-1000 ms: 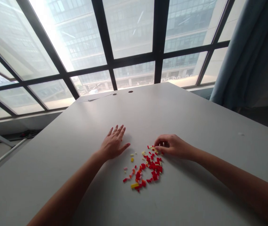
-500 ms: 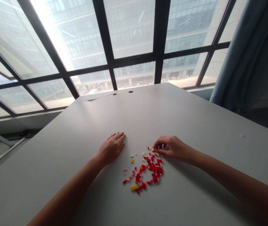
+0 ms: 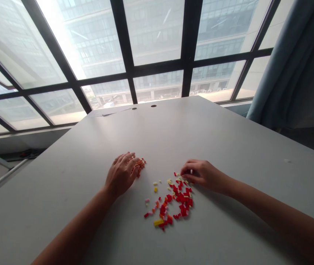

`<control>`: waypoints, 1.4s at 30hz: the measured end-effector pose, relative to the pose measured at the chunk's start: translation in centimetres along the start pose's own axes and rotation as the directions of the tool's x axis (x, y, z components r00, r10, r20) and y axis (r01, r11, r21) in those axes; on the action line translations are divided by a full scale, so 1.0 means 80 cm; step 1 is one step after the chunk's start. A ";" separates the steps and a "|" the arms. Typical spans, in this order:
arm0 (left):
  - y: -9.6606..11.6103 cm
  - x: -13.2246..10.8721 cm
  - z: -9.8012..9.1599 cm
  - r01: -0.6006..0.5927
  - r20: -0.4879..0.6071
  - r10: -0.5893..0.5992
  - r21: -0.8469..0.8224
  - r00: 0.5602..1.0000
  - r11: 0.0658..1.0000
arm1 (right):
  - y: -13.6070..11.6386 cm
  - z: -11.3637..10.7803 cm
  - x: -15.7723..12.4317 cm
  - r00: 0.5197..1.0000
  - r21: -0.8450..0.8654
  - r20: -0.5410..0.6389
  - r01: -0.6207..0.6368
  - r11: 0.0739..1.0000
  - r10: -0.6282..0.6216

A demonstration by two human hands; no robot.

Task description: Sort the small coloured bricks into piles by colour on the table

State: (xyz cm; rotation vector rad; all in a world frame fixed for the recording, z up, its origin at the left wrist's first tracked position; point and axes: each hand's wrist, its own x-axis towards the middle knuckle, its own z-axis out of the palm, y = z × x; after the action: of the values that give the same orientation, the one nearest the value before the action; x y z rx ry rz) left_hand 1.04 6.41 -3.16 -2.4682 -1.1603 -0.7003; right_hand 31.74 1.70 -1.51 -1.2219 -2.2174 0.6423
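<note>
Tiny plastic building bricks [image 3: 180, 198] lie scattered in a loose red, orange, yellow and cream spread on the table. My left hand [image 3: 120, 175] rests palm down to the left of that spread, its fingers curving over a small heap of orange-red bricks [image 3: 139, 165] and touching it. My right hand [image 3: 201, 175] sits at the top edge of the spread, thumb and fingers curled close together. A pale speck [image 3: 191, 171] shows between them, and I cannot tell whether it is a brick or the table. A longer yellow brick [image 3: 158, 222] lies at the near end.
The pale grey table [image 3: 223, 143] extends well beyond both hands, with a pair of round cable holes [image 3: 143, 107] near its far edge. Behind it is a black-framed window [image 3: 157, 48], and a blue-grey curtain [image 3: 292, 66] hangs at the right.
My left hand has moved left and curled, and a small orange-red heap now shows at its fingertips. My right hand has hardly moved.
</note>
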 end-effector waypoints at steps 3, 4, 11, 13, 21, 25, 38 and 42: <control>-0.006 -0.001 0.006 0.179 0.034 -0.178 -0.023 0.983 0.984 | -0.001 -0.001 0.016 0.994 -0.039 -0.109 -0.025 0.999 0.020; -0.007 -0.002 0.008 0.228 0.043 -0.226 -0.048 0.973 0.972 | -0.001 0.001 0.025 0.989 -0.050 -0.145 -0.038 0.998 0.031; -0.006 -0.003 0.011 0.257 0.028 -0.256 -0.160 0.966 0.953 | 0.004 0.032 0.091 0.987 -0.083 -0.159 -0.021 0.996 0.008; -0.005 -0.003 0.009 0.228 0.046 -0.224 -0.180 0.974 0.957 | 0.006 0.042 0.097 0.983 -0.084 -0.185 -0.006 0.996 -0.009; 0.004 0.003 -0.005 -0.050 0.195 0.111 -0.294 0.974 0.955 | 0.003 0.034 0.087 0.979 -0.054 -0.202 -0.051 0.997 0.039; 0.004 0.003 -0.005 -0.025 0.198 0.088 -0.300 0.976 0.953 | -0.008 0.005 0.061 0.999 -0.035 -0.044 0.008 0.999 -0.009; 0.007 0.004 -0.010 -0.062 0.135 0.106 -0.295 0.985 0.953 | -0.006 0.007 0.021 0.999 -0.074 0.029 0.045 0.996 -0.042; 0.006 0.004 -0.005 -0.032 0.151 0.075 -0.272 0.986 0.962 | -0.006 0.009 0.022 0.998 -0.105 0.031 0.055 0.993 -0.052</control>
State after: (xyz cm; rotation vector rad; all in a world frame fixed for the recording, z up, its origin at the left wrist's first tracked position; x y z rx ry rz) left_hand 1.45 6.13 -2.69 -2.8174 -1.1116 -0.6952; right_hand 30.15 2.91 -1.37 -1.2072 -2.3257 0.5294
